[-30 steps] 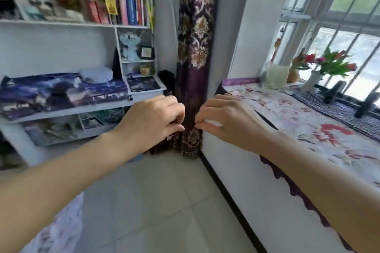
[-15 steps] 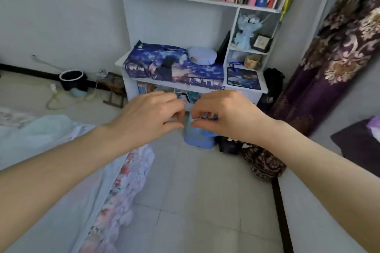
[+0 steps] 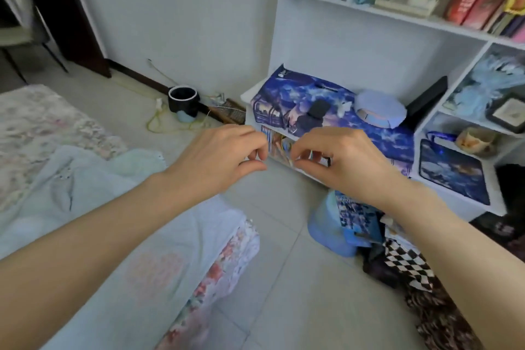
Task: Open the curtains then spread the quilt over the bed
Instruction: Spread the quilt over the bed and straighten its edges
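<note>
The bed fills the lower left, covered by a floral sheet (image 3: 34, 128). A pale blue quilt (image 3: 93, 193) lies rumpled on it, reaching the bed's near corner, where a floral edge hangs down. My left hand (image 3: 216, 162) and my right hand (image 3: 341, 165) hover side by side above the floor in front of me, fingertips nearly touching. Both have curled, pinched fingers and nothing clearly in them. Only the bunched foot of the purple patterned curtain (image 3: 443, 321) shows, at the lower right on the floor.
A white shelf unit (image 3: 355, 45) with books and ornaments stands ahead on the right. Below it sit a blue tub (image 3: 326, 224) and a checkered bag (image 3: 406, 261). A black pot (image 3: 183, 98) and a yellow cable (image 3: 159, 122) lie by the wall. Pale tiled floor runs between bed and shelves.
My view has swung left, away from the window and curtain toward the bed and shelves. My hands stay together in front of me, fingers still curled.
</note>
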